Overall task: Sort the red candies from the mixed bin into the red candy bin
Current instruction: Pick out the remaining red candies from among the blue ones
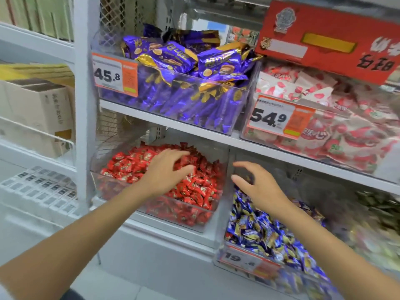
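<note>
On the lower shelf stands a clear bin (121, 192) heaped with red wrapped candies (194, 187). My left hand (164, 172) hovers over this heap, fingers spread and curled, nothing visibly held. To its right a second clear bin (225, 215) holds mostly blue and gold wrapped candies (266, 232); a red piece shows at its left edge (229, 236). My right hand (257, 187) is above the back of that bin, fingers apart, palm down, empty.
The upper shelf carries a bin of purple and gold packets (190, 83) and a bin of white and red strawberry packets (337, 122), with price tags. A red carton (324, 40) overhangs the top right. A white upright post (85, 105) divides off shelves with boxes.
</note>
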### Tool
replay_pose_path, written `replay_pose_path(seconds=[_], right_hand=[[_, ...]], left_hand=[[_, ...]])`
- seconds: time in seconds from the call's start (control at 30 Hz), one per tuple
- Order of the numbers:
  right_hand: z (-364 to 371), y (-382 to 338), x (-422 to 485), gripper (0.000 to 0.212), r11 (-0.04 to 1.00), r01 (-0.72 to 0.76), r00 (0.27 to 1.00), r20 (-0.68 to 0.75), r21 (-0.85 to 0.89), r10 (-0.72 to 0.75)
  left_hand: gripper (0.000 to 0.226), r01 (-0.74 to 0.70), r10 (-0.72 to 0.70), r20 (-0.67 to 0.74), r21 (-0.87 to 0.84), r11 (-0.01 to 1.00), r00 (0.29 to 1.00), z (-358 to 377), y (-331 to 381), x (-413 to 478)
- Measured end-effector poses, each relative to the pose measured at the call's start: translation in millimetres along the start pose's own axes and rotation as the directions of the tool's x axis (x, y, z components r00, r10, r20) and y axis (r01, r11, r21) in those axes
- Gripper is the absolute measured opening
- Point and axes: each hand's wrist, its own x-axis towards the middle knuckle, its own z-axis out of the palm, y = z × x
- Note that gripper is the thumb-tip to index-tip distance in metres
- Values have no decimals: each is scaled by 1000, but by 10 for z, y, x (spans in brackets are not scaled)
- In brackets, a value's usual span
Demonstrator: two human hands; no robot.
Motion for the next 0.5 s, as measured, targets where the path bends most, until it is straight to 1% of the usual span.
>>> replay_pose_path(seconds=[0.07,0.13,0.23,0.27,0.33,0.4,0.47,0.5], right_hand=[[-262,420,-313,35,993,-90,995,-41,-71,88],[-493,862,-564,37,965,-236,971,-63,-117,230],[-663,1484,-830,49,870,-491,868,-118,-45,483],[-677,1650,-882,56,843,-538,837,-135,-25,530],[-610,1894,-882,74,822,-568,817,-133,-26,561],[-504,1997,-798,90,803,-596,801,-66,-5,595],[-394,2073,-688,97,776,-630,776,-14,27,631],[-343,2109,-629,100,770,-636,771,-4,41,637]], left_hand=[[92,-78,86,115,-75,994,990,292,356,-51],[92,-81,108,233,-122,989,966,562,622,-48],[80,-53,97,338,-137,989,936,865,771,19],[77,-38,90,351,-153,987,932,924,777,35],[76,-21,86,340,-189,982,936,976,738,62],[88,-7,86,333,-231,973,939,960,736,58],[100,20,71,312,-281,959,948,941,755,40],[100,23,72,297,-306,952,952,944,760,24]])
